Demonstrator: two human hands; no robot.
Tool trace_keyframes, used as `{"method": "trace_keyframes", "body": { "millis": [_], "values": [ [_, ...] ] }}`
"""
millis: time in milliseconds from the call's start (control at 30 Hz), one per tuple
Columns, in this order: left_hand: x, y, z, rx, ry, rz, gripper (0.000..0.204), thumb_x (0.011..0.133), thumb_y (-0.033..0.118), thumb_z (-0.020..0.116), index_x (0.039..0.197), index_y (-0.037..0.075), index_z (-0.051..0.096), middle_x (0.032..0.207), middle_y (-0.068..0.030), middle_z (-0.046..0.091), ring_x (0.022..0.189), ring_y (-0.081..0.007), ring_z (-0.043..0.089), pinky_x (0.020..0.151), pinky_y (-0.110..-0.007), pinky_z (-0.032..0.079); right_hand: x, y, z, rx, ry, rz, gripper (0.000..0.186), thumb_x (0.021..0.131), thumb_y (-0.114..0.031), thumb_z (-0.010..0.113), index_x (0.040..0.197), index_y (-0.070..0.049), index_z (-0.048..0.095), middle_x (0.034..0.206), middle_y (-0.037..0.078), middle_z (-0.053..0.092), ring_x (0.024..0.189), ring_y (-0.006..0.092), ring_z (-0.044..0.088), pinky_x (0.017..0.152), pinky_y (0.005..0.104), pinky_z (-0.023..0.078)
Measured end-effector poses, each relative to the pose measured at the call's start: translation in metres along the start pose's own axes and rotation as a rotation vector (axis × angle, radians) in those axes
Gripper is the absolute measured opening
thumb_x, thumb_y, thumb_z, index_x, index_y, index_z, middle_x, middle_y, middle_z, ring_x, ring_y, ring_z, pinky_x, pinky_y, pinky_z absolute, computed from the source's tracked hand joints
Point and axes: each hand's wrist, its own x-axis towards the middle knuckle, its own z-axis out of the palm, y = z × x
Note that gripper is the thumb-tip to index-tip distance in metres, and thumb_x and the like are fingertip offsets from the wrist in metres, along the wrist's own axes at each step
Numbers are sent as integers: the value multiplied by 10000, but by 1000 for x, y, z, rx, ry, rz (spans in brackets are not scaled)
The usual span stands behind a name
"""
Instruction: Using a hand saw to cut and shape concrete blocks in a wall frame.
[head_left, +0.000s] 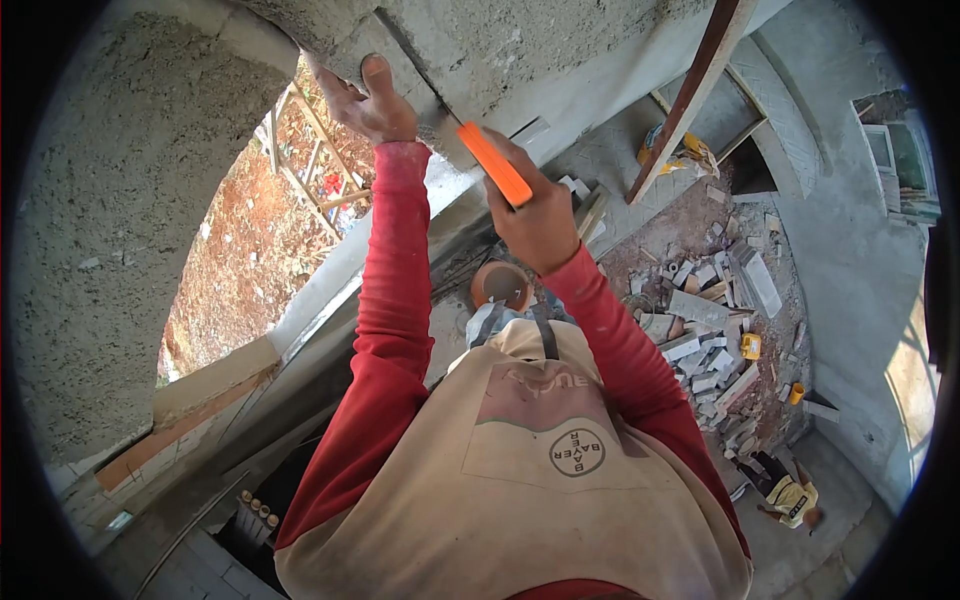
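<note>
A rough grey cement wall (130,150) curves down the left side of the head view, beside an arched opening onto reddish earth (240,235). Near upper centre, the right hand (540,215) is wrapped around a flat orange handle (495,165); a thin dark blade, apparently its own, runs up-left along the grey masonry (520,50). The left hand (385,110) has its thumb raised and palm spread beside that masonry; from here I can't tell how firmly it presses.

To my eye, good work means keeping the right wrist in line with the blade, strokes even, left thumb well aside. The masonry's lower edge borders the opening, so the left elbow has room there; toward upper right, a slanting brown timber post (690,100) limits wide swings.
</note>
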Motion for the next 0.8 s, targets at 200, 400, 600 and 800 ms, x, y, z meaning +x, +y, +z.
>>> {"method": "trace_keyframes", "body": {
  "millis": [200,400,600,800],
  "values": [
    [0,1,-7,-15,-13,46,1069,788,672,699,1501,-33,330,1325,-141,563,1106,-208,596,898,-322,492,-74,-17,-49,-26,-51,-25,464,880,-33,658,1331,-35,547,1223,164,665,986,332,706,777,369,584],
    [7,12,-5,-49,17,91,1059,789,667,699,1501,-26,334,1303,-133,578,1093,-201,599,898,-316,489,-69,-2,-34,-10,-27,-63,510,869,-2,644,1360,-68,523,1195,175,665,885,342,702,691,353,581],
    [1,-6,-3,17,-1,49,1079,785,678,696,1499,-42,325,1306,-133,575,1070,-197,609,879,-314,499,-14,2,-3,-3,35,-108,548,847,-12,655,1370,-103,517,1127,175,677,695,384,660,560,375,540],
    [6,12,-11,11,50,100,1076,783,664,712,1497,-43,325,1294,-140,577,1041,-197,624,849,-316,512,-134,-16,-81,-155,-82,-8,575,835,60,628,1378,-96,520,1281,124,652,900,297,735,673,324,601]
  ]
}}
